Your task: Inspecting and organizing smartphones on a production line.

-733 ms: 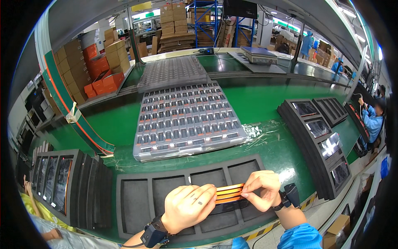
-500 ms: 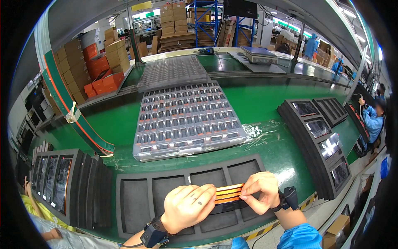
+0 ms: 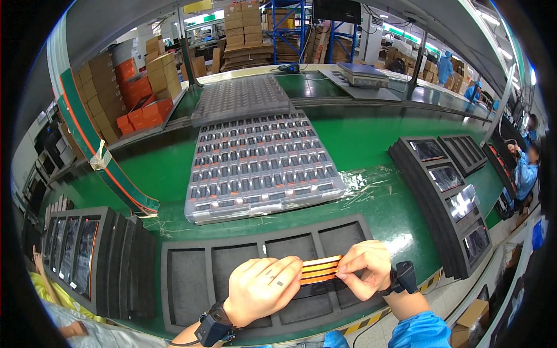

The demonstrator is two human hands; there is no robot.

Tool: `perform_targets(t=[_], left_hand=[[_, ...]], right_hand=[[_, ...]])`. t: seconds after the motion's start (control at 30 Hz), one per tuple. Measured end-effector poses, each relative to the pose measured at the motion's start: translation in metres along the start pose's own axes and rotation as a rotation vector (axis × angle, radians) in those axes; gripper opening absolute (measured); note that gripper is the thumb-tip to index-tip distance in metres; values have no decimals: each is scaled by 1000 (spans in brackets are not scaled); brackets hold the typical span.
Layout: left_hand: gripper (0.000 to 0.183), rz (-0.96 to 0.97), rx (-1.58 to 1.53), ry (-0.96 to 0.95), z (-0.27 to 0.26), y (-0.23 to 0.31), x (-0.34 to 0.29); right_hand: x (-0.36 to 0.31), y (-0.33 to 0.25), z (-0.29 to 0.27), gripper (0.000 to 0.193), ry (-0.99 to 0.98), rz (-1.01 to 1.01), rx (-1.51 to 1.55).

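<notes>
Between my two hands is a small stack of thin, flat dark panels with orange edges [image 3: 320, 271], held above a black foam tray [image 3: 187, 284]. My left hand [image 3: 262, 292] grips the stack's left end, fingers wrapped over it. At the other end, my right hand [image 3: 366, 268] pinches the stack between thumb and fingers. The tray below has several rectangular compartments, and my hands partly cover it. Just beyond it, a clear plastic tray [image 3: 264, 210] holds rows of small dark parts with some orange bits.
Stacked foam trays with dark glossy panels stand at left [image 3: 104, 255] and right [image 3: 432, 214]. Another plastic tray [image 3: 241, 98] lies farther back on the green bench [image 3: 362, 139]. A taped post [image 3: 110, 168] rises at left. A co-worker's hand [image 3: 38, 258] shows at far left.
My hands and the stack keep nearly the same position and grip. At the far right, a co-worker in blue has shifted slightly.
</notes>
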State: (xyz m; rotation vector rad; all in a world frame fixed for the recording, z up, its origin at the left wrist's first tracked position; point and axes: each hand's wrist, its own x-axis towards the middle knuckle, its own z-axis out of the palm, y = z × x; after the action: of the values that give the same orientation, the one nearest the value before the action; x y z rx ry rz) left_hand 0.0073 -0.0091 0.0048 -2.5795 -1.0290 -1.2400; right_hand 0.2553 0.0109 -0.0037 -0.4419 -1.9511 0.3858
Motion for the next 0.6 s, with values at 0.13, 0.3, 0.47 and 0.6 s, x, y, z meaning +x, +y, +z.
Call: perform_targets(t=[0.13, 0.3, 0.47, 0.6], left_hand=[[20, -3, -2, -11, 0, 0, 0], [20, 5, -2, -9, 0, -1, 0], [20, 3, -5, -16, 0, 0, 0], [20, 3, 1, -17, -1, 0, 0]], right_hand=[[1, 0, -2, 16, -5, 2, -3], [2, 1, -6, 12, -19, -16, -13], [4, 0, -10, 10, -63, -13, -16], [4, 0, -10, 9, -51, 23, 10]])
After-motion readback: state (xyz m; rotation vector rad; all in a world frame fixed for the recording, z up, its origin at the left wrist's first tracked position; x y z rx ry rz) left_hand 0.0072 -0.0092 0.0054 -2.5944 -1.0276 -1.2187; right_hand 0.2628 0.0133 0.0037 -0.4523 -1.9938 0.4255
